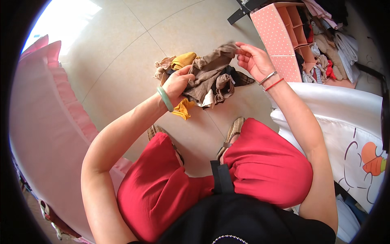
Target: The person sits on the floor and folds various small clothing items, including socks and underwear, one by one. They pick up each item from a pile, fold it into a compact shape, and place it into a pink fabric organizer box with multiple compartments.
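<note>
A crinkled brown garment stretches between my two hands above a small heap of clothes on the floor. My left hand, with a green bangle at its wrist, is closed on the garment's left part. At the upper right end, my right hand pinches the cloth between fingertips, its other fingers loosely curled; that end is slightly blurred. Part of the brown cloth hangs down in a rolled leg or sleeve. Around and under it lie a yellow garment, a beige piece, and dark and white cloth, partly hidden.
At the upper right stands a pink dotted organizer with compartments, with clothes piled beside it. White fabric with a carrot print hangs at right. A pink ruffled cover fills the left side. My knees in red trousers flank the tiled floor.
</note>
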The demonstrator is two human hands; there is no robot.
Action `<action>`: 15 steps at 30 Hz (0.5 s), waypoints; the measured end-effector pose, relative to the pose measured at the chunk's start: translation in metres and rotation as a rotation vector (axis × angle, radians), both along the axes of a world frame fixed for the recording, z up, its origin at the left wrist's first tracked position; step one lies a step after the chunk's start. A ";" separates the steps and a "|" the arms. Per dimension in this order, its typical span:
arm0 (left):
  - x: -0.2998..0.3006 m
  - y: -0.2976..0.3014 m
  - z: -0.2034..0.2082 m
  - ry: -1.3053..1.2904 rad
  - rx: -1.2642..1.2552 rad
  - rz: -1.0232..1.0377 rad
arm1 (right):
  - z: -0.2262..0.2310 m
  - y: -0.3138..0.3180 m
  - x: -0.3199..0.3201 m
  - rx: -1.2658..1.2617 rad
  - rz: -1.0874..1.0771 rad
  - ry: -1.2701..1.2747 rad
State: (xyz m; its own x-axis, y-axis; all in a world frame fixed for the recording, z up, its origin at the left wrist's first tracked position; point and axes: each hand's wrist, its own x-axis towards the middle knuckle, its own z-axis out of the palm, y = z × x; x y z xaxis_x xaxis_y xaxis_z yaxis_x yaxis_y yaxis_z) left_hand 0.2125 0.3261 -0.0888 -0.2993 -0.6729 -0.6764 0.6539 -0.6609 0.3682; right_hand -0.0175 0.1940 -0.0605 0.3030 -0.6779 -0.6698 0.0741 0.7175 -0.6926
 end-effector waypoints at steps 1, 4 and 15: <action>-0.001 0.001 0.000 0.016 0.003 0.010 | 0.001 0.001 0.001 -0.006 -0.023 -0.033; -0.005 0.000 0.006 0.054 -0.018 0.055 | 0.011 0.010 0.006 0.027 0.058 0.087; -0.034 0.008 0.034 -0.063 -0.013 0.068 | 0.005 0.040 0.033 0.089 0.043 -0.135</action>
